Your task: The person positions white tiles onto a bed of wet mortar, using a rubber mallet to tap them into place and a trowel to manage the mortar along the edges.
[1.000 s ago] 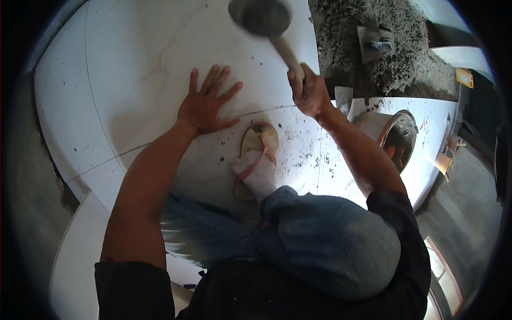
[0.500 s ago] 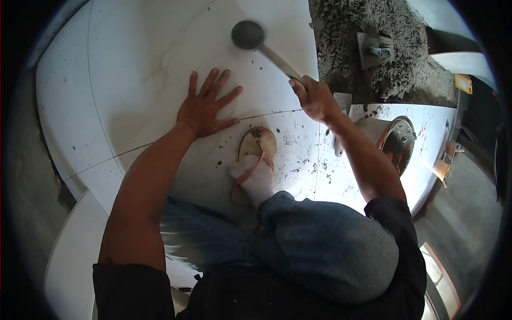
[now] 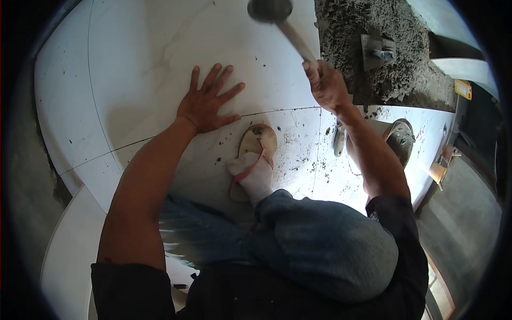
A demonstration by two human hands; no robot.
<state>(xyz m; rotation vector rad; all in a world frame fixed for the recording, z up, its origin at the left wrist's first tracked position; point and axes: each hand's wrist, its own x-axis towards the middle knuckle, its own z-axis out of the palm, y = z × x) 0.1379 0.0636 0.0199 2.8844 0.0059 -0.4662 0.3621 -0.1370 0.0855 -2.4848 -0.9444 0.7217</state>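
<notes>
Right grip (image 3: 328,88), wrapped round the mallet (image 3: 292,36), has since raised it; left grip (image 3: 205,106) stays splayed on the tile (image 3: 272,85).

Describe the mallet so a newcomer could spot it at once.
Find the large pale tile under the spread left hand, then follow it right to the grey mortar. There the right hand grips a light handle slanting up-left to a dark round head. Unlike the flat trowel lying on the mortar, this mallet is held.

Pale-handled, dark-headed mallet (image 3: 270,10), slanted with its head outward, over a large white, faintly veined tile (image 3: 170,37).
</notes>
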